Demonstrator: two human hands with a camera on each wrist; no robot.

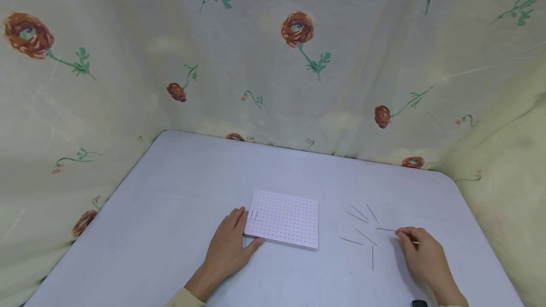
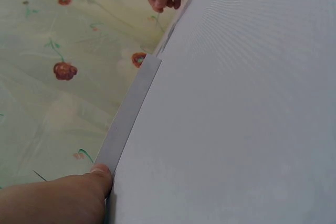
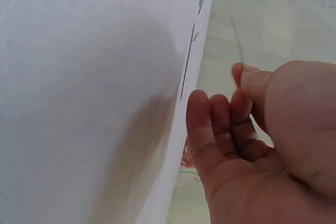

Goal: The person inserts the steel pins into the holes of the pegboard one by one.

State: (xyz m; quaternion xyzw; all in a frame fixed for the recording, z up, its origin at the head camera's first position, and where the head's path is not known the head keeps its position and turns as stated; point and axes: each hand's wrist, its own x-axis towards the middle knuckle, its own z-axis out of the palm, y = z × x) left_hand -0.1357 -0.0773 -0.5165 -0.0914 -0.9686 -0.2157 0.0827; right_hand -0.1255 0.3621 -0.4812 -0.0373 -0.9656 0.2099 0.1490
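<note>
A white board with rows of small holes [image 1: 283,221] lies on the table, with a few short thin dark pieces [image 1: 254,215] standing at its left side. My left hand [image 1: 230,245] rests at the board's front left corner, fingers along the left edge and thumb against the front side. In the left wrist view that thumb [image 2: 100,174] touches the board's side wall [image 2: 126,114]. Out to the right, my right hand [image 1: 422,250] pinches a thin dark needle [image 1: 386,229] between thumb and forefinger. The needle [image 3: 237,40] points away from the fingertips in the right wrist view.
Several more thin needles [image 1: 351,241] lie scattered on the white tablecloth [image 1: 170,179] between board and right hand. A flower-patterned curtain [image 1: 239,60] encloses the table's back and sides. A small black object [image 1: 419,303] shows beside the right wrist.
</note>
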